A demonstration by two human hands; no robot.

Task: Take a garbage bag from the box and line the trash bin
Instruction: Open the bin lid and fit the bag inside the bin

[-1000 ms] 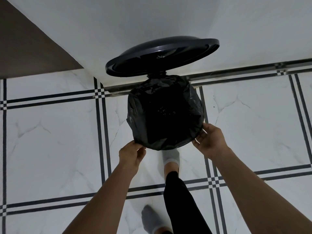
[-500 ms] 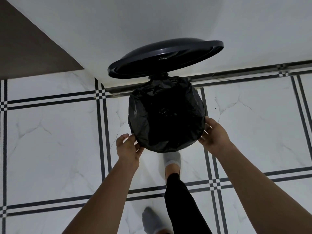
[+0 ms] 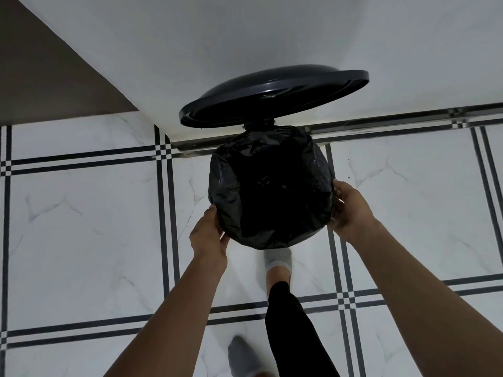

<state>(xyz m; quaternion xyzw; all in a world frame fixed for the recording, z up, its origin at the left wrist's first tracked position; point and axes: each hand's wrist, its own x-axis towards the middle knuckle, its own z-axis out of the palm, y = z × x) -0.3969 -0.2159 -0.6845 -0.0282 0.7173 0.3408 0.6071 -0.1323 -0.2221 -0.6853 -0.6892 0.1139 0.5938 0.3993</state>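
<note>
A round trash bin stands against the white wall, its dark lid (image 3: 273,97) raised and tilted. A black garbage bag (image 3: 270,186) covers the bin's mouth and hangs folded over its rim, hiding the bin's body. My left hand (image 3: 208,235) presses against the bag at the lower left of the rim, fingers spread on the plastic. My right hand (image 3: 351,208) cups the bag at the right side of the rim. My foot in a grey sock (image 3: 279,261) sits at the bin's base where a pedal would be. The box of bags is out of view.
The floor is white marble-look tile (image 3: 81,227) with black double lines. A white wall (image 3: 245,36) runs behind the bin, and a brown surface (image 3: 40,77) fills the upper left. My other socked foot (image 3: 242,357) stands at the bottom.
Both hands slid from the front of the rim outward and up along the sides of the bag. The view drifted slightly, so the bin sits a little lower and to the right in the frame.
</note>
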